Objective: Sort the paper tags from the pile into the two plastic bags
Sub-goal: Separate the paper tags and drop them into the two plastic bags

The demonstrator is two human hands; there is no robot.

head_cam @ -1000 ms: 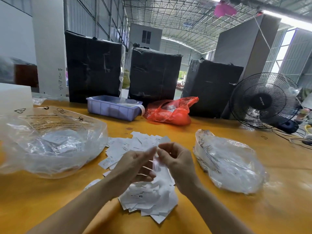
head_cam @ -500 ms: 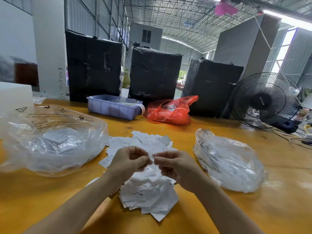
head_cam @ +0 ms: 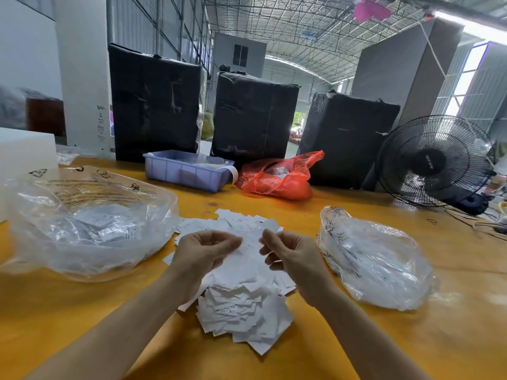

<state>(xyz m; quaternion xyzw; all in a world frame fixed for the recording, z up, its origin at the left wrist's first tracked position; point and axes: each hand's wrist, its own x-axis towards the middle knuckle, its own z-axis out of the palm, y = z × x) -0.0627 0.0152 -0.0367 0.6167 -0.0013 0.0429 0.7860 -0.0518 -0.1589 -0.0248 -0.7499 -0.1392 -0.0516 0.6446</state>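
both hands hovered above the pile of paper tags [head_cam: 241, 305], which lay spread on the yellow bench [head_cam: 411, 338] between the two clear plastic bags. the left hand [head_cam: 204, 252] had its fingers curled in, thumb meeting the fingertips, and the right hand [head_cam: 292, 255] was curled the same way just across from it. there was white paper behind and between them, but whether either grip held a tag i could not tell; the fingers hid it and the spot was blurred.

the larger plastic bag [head_cam: 87, 218] sat at the left of the pile, printed with dark text and recycling marks, with white tags showing through its film. the smaller plastic bag [head_cam: 375, 259] sat at the right, also with white tags inside. the pile touched or nearly touched the left bag's edge and stood a little apart from the right one.

farther back on the bench were a lilac plastic bin [head_cam: 186, 171] and, just beside it, a red bag [head_cam: 277, 176]. behind them stood three black-wrapped bales [head_cam: 255, 116]. a black fan [head_cam: 433, 160] stood at the far right.
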